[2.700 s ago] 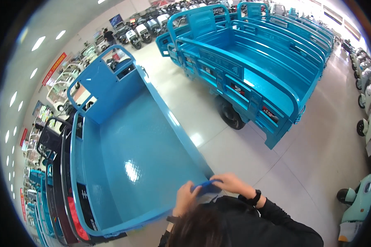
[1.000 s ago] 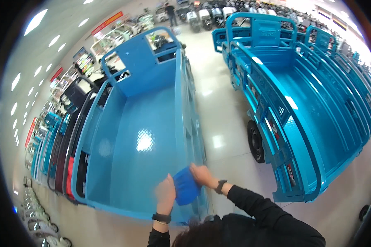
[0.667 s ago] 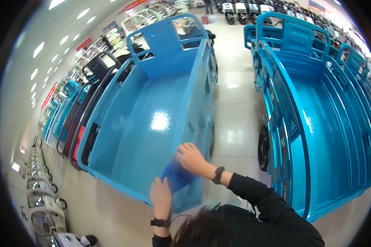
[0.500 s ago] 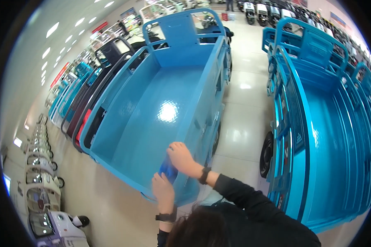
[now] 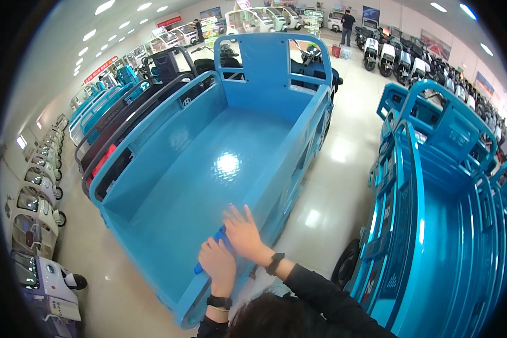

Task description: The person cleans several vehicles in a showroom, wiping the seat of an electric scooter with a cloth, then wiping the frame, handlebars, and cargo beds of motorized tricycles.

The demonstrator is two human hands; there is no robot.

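A blue cargo tricycle bed (image 5: 169,225) with raised side walls and a tall front panel lies before me. Bunched over its near right rim is a blue cloth (image 5: 222,234). Curled over the cloth is my left hand (image 5: 217,263), whose fingers grip it against the rim; one end pokes out at the hand's left. Just ahead and to the right, my right hand (image 5: 243,235) spreads its fingers, palm down, beside the cloth's upper end. Its palm side is hidden, so contact with the cloth cannot be made out. Both wrists wear dark bands.
Another blue cargo tricycle (image 5: 422,242) stands to the right across a tiled aisle (image 5: 315,208). Dark and blue cargo tricycles line the left side. Small white enclosed vehicles (image 5: 36,203) stand along the far left. Scooters (image 5: 386,56) and a standing person (image 5: 347,28) are at the back.
My view has tilted up and shifted. The cloth, earlier stretched between both hands, now lies bunched at the rim under my left hand; my right hand's fingers have spread.
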